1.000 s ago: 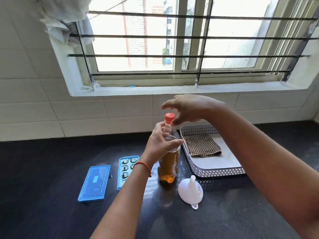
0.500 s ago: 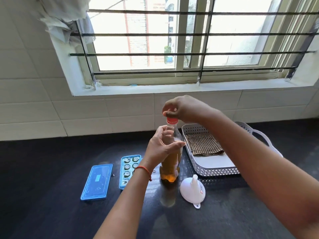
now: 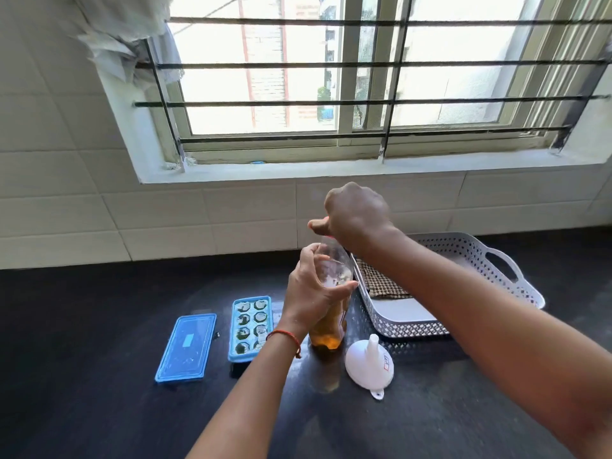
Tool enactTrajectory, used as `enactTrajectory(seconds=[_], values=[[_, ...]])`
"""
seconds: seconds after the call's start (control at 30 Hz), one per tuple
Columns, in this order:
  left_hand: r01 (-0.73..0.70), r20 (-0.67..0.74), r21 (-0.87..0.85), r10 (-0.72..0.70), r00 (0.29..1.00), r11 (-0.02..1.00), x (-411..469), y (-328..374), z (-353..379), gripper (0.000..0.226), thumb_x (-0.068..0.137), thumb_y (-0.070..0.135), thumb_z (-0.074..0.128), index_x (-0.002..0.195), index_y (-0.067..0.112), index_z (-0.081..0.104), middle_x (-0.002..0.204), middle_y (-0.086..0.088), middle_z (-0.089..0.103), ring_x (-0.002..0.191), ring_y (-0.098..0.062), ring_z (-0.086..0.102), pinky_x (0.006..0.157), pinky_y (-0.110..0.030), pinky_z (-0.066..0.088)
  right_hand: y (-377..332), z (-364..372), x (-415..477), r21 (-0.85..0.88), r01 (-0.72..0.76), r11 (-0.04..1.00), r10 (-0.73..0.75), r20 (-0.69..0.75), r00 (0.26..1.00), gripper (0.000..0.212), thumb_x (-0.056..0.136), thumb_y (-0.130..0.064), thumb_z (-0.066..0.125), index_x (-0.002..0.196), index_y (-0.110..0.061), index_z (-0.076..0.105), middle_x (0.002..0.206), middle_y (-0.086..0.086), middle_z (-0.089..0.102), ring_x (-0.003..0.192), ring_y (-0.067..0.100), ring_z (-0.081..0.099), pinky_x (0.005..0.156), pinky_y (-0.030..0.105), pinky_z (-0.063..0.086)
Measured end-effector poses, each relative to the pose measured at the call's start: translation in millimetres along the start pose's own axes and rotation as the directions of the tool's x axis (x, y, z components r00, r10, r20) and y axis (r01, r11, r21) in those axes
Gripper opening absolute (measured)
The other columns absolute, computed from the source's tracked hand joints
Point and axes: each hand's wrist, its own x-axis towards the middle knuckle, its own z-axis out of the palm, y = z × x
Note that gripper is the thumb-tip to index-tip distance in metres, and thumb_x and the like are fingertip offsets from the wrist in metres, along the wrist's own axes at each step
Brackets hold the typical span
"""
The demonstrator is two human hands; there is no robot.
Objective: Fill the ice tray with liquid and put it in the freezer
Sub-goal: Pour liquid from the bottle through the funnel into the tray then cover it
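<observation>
A clear plastic bottle point(image 3: 331, 336) with amber liquid in its lower part stands upright on the black counter point(image 3: 99, 326). My left hand point(image 3: 314, 293) is wrapped around its upper body. My right hand point(image 3: 356, 215) is closed over the bottle's top, and the red cap is almost wholly hidden under the fingers. Left of the bottle lies a blue ice tray point(image 3: 250, 326) with round cells, some holding dark bits. Its flat blue lid point(image 3: 187, 347) lies further left. A white funnel point(image 3: 369, 362) rests mouth down just right of the bottle.
A white perforated basket point(image 3: 463, 250) with a checked cloth point(image 3: 381, 284) inside sits right of the bottle, against the tiled wall. A barred window with a deep sill runs above the counter. A rag hangs from the bars at the upper left.
My right hand came down from above the red cap and closed over it. My left hand has kept its hold on the bottle. The view shifted slightly.
</observation>
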Motion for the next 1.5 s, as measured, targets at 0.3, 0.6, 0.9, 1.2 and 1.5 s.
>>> enactTrajectory(seconds=[0.3,0.6,0.9,1.2,1.5], values=[[0.082,0.204,-0.079,-0.064,0.977,0.994,6,2,-14,0.073,0.059,0.026,0.088,0.12,0.026,0.047,0.108,0.005,0.064,0.101,-0.01,0.063,0.089,-0.034,0.055,23,-16,-2,0.236,0.201,0.951,-0.245,0.172,0.954,0.03,0.079,-0.024,0.074,0.109,-0.02,0.071,0.105,-0.002,0.07,0.086,0.007,0.056,0.066,0.021,0.04],[0.09,-0.314,0.184,-0.028,0.949,0.979,-19,22,37,0.085,0.066,0.039,0.081,0.134,0.009,0.04,0.121,-0.013,0.053,0.106,-0.025,0.056,0.089,-0.035,0.048,21,0,-3,0.256,-0.016,0.966,0.011,0.022,1.0,0.043,0.073,-0.043,0.077,0.082,-0.002,0.069,0.074,0.009,0.066,0.07,0.023,0.062,0.061,0.029,0.046],[0.065,-0.38,0.277,0.047,0.924,0.959,-8,32,29,0.086,0.062,0.049,0.081,0.131,0.009,0.046,0.116,-0.016,0.06,0.102,-0.029,0.06,0.084,-0.035,0.049,67,9,-21,0.718,-0.052,0.694,0.003,0.07,0.998,0.03,0.088,-0.032,0.063,0.104,-0.006,0.068,0.089,0.011,0.07,0.073,0.016,0.065,0.074,0.032,0.056],[-0.133,-0.181,-0.15,0.105,0.978,0.98,41,110,47,0.091,0.057,0.056,0.078,0.131,0.015,0.046,0.118,-0.004,0.064,0.101,-0.013,0.065,0.086,-0.027,0.055,116,70,-41,0.779,-0.133,0.613,0.118,0.077,0.99,0.088,0.067,-0.033,0.082,0.137,-0.02,0.03,0.107,-0.002,0.06,0.097,0.017,0.063,0.074,0.027,0.051],[0.049,0.0,0.305,-0.052,0.999,0.951,59,23,106,0.056,0.089,0.033,0.062,0.134,0.005,0.046,0.133,-0.017,0.052,0.126,-0.028,0.045,0.105,-0.032,0.032,242,91,-6,0.783,-0.299,0.546,0.536,-0.052,0.843,0.084,0.069,-0.034,0.082,0.131,-0.014,0.028,0.126,0.009,0.054,0.112,0.031,0.056,0.094,0.042,0.047]])
